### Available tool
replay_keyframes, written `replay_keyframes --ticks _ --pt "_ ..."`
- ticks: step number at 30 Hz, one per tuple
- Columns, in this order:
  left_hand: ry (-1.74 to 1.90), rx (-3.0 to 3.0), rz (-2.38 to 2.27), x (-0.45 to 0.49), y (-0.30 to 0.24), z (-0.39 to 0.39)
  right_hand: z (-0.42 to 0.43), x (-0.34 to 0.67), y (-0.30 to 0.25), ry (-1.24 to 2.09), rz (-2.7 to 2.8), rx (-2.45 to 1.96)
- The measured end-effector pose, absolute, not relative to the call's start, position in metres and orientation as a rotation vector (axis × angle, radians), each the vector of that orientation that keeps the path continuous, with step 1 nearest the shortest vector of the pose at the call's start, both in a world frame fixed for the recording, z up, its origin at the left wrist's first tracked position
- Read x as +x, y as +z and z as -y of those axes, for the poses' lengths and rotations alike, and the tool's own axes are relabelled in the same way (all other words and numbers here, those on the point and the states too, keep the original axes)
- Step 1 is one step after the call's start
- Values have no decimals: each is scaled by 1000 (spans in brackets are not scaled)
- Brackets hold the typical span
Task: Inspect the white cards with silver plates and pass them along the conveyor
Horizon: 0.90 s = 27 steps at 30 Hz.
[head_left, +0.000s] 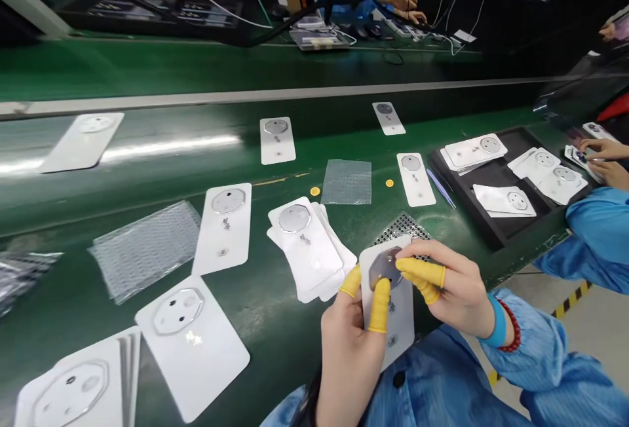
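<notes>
My left hand (pixel 350 342) grips a white card (pixel 393 309) from below, its thumb and forefinger in yellow finger cots pinching the card's top. On the card sits a grey octagonal part (pixel 384 266). My right hand (pixel 449 289), also in yellow cots and wearing a blue wristband and red bead bracelet, pinches the octagonal part from the right. A perforated metal piece (pixel 401 226) lies just behind the card. A fanned stack of the same cards (pixel 309 247) lies to the left of my hands.
More white cards (pixel 223 227) lie scattered on the green belt (pixel 162 165), with clear bubble sheets (pixel 147 247). A black tray (pixel 496 234) of cards stands at right beside another person's hands (pixel 604 162). A third person works at the far bench (pixel 407 8).
</notes>
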<state>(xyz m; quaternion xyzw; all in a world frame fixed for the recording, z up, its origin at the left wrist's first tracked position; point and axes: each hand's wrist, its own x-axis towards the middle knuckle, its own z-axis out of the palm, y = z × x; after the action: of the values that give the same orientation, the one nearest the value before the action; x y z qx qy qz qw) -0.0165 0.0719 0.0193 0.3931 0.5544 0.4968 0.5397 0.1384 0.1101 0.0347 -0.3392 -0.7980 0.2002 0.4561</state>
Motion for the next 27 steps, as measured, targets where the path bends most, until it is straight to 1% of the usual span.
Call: replay_keyframes --ticks 2,6,11,18,27 --pt "1198 951 -1247 -14 23 -71 -110 135 33 406 2032 -788" --pt "1178 966 -1131 -13 26 -70 -110 138 31 347 2099 -772" --pt "1153 1008 -1152 -13 25 -68 -100 139 37 235 2150 -867" --pt "1150 916 -1097 -8 36 -66 -91 142 42 339 2066 -1028" --pt "1071 768 -1048 -9 42 -70 -100 143 48 374 2059 -882"
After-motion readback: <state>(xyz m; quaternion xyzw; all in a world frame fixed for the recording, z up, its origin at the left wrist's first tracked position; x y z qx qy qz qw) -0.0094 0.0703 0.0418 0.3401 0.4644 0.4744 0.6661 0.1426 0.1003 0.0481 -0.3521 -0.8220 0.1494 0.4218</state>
